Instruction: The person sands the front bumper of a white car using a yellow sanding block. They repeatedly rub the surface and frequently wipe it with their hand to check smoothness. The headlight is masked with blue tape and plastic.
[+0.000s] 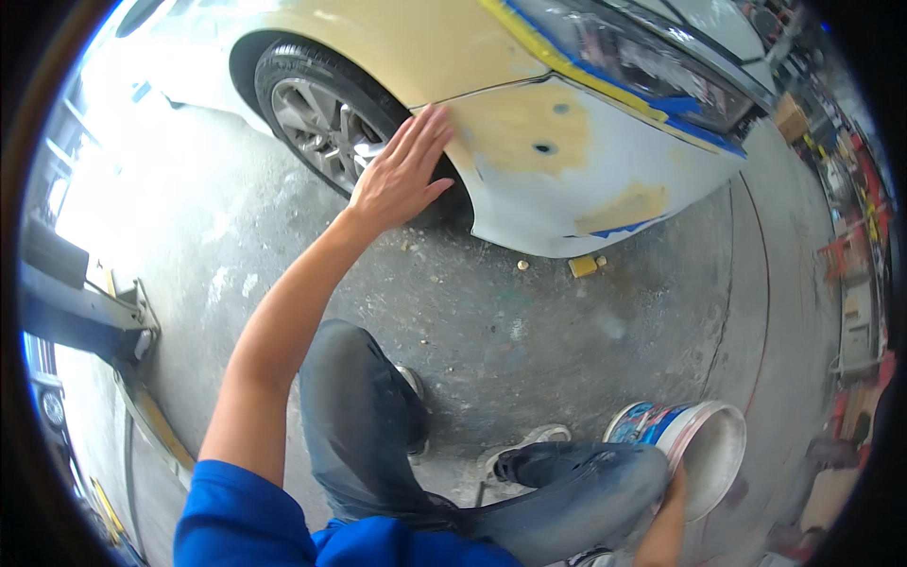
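Observation:
My left hand (402, 172) reaches forward with its fingers stretched out flat, close together. Its fingertips lie at the seam between the cream-coloured fender (378, 42) and the bumper (529, 161) of a car, just above the wheel arch. The bumper is white with cream patches and small dark spots. Beside my right knee, my right hand (675, 491) is at the rim of a white bucket (727, 449) with a blue and red printed side. Its fingers seem to grip the rim; my knee hides part of that hand.
The car's wheel (326, 123) stands just left of my left hand. Blue and yellow tape edges the headlight (642, 57). A yellow block (583, 266) and small crumbs lie on the concrete floor. A metal lift arm (85, 307) is at left; cluttered shelves (855, 312) line the right.

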`<state>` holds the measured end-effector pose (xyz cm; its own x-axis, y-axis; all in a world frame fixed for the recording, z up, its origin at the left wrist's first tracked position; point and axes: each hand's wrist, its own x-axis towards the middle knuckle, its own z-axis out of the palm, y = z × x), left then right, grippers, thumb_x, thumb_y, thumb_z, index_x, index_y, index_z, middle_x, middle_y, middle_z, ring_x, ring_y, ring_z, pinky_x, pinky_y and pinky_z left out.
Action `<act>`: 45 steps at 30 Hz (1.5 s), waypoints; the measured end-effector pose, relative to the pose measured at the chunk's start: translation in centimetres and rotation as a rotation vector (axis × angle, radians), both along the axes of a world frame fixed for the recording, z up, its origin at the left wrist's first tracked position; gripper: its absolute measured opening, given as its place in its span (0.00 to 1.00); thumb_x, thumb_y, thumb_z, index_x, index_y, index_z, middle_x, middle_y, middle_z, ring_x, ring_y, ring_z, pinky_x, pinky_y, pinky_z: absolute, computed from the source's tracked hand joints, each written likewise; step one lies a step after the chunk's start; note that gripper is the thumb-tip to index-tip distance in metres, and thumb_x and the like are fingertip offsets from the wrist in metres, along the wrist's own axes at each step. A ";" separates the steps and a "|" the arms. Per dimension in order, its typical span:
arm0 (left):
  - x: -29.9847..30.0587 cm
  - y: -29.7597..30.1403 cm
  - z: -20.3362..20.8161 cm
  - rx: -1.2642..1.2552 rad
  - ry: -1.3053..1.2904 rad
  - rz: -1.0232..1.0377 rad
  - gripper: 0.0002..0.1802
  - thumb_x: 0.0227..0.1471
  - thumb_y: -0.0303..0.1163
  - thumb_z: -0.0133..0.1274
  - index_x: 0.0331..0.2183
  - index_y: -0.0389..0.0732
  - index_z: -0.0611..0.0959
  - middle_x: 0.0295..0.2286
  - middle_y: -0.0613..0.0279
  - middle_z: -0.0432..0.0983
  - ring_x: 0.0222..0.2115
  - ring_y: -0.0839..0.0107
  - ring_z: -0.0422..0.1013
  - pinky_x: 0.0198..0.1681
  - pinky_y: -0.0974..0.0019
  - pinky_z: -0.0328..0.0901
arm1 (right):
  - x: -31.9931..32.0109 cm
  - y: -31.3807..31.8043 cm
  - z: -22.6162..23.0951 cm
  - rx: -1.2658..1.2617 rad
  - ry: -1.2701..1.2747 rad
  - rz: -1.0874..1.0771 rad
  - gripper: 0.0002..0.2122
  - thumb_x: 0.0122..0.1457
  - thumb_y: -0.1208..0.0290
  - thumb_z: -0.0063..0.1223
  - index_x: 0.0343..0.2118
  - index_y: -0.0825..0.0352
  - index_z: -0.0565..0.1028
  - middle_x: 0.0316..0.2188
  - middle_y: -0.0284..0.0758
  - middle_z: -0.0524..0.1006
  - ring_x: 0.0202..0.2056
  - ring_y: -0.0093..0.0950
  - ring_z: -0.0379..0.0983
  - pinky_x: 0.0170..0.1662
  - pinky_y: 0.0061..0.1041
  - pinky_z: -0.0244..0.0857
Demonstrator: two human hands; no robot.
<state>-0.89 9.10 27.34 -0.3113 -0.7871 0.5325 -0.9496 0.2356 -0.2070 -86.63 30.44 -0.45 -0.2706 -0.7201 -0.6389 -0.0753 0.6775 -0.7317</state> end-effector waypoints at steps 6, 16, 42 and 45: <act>4.3 6.7 -1.7 0.167 0.350 0.229 0.40 0.65 0.42 0.55 0.67 0.32 0.61 0.69 0.37 0.52 0.71 0.45 0.51 0.72 0.53 0.51 | -0.3 -2.5 2.5 -0.253 0.808 0.291 0.20 0.69 0.59 0.45 0.58 0.63 0.75 0.56 0.46 0.76 0.54 0.45 0.74 0.59 0.45 0.67; 15.7 40.4 1.0 0.066 0.649 0.626 0.22 0.66 0.27 0.52 0.59 0.35 0.76 0.61 0.43 0.70 0.61 0.46 0.69 0.63 0.51 0.65 | 9.6 -0.9 10.9 -0.081 1.173 -0.176 0.34 0.56 0.62 0.67 0.67 0.43 0.68 0.66 0.37 0.65 0.64 0.51 0.62 0.61 0.58 0.63; -31.6 43.6 -35.5 2.454 0.363 -0.302 0.26 0.54 0.51 0.54 0.37 0.36 0.90 0.40 0.36 0.83 0.46 0.43 0.80 0.51 0.45 0.71 | 11.9 3.2 13.4 -0.281 1.109 0.006 0.32 0.56 0.74 0.65 0.66 0.58 0.72 0.65 0.49 0.67 0.64 0.48 0.65 0.67 0.42 0.58; -34.7 41.7 -36.5 2.410 0.530 -0.315 0.26 0.51 0.51 0.56 0.31 0.36 0.90 0.33 0.37 0.84 0.41 0.43 0.81 0.46 0.45 0.71 | 11.0 2.7 12.3 -0.300 1.124 0.065 0.33 0.56 0.75 0.66 0.66 0.57 0.71 0.66 0.46 0.67 0.64 0.47 0.65 0.67 0.44 0.58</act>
